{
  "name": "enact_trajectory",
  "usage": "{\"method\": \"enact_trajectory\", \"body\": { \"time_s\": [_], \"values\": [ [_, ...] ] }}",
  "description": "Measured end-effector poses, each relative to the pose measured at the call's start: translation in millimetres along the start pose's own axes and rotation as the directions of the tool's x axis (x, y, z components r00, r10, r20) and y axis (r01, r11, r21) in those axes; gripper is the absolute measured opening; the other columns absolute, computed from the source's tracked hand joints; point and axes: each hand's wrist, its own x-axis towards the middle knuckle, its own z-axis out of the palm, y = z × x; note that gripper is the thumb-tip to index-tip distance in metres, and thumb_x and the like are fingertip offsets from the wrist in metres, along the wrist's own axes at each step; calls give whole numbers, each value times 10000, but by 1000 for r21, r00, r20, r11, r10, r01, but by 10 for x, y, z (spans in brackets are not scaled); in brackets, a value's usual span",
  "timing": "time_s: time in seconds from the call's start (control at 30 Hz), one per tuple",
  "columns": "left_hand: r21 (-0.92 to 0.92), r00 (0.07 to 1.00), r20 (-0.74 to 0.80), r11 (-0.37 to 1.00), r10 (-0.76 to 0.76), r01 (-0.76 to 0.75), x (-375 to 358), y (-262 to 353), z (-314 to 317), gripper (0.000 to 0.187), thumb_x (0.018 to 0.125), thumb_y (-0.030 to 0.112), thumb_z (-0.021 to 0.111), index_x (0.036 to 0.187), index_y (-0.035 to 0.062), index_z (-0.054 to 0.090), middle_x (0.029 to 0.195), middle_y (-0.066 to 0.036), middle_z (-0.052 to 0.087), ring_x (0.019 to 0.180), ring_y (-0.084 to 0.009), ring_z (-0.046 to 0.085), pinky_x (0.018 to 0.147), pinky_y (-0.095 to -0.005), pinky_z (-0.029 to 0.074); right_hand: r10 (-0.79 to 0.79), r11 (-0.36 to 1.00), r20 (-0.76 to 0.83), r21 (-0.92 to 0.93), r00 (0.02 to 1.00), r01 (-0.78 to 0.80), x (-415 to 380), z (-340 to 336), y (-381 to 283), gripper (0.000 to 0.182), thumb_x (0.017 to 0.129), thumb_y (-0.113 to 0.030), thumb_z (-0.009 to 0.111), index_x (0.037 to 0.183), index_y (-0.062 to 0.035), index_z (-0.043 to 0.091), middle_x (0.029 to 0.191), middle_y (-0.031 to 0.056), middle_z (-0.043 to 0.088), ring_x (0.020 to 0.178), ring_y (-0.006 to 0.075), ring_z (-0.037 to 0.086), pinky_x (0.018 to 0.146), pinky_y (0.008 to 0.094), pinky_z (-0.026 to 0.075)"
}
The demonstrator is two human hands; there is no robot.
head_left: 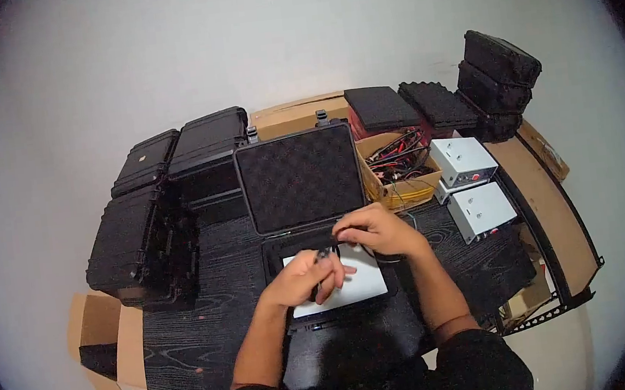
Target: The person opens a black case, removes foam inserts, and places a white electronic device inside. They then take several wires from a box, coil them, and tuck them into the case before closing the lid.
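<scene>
An open black hard case (300, 179) stands on the table, its raised lid lined with dark wavy foam. In its lower half lies a flat white box (356, 285), partly covered by my hands. My left hand (307, 278) is over the box's left part, fingers curled round a black cable (325, 254). Just above and to the right, my right hand (379, 230) has its fingers pinched together on what looks like the same cable. A thin dark loop runs out below my right hand toward the right; its ends are hidden.
Closed black cases (125, 234) are stacked on the left. Right of the lid are a cardboard box (413, 198) of red and black cables and white boxes (483, 207). Foam sheets (381, 108) and more black cases (499, 72) stand behind. An open carton (130, 343) sits lower left.
</scene>
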Motion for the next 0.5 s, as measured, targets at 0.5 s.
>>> {"method": "enact_trajectory", "body": {
  "time_s": [0.5],
  "values": [
    [456,523,-614,806,592,-376,172,7,-26,430,1133,339,334,1134,11,611,995,-136,744,1013,-275,714,1257,-499,229,-23,805,34,-591,999,39,-129,169,-244,223,905,-274,723,990,-69,740,858,122,725,834,322,694,862,412,520]
  ]
}}
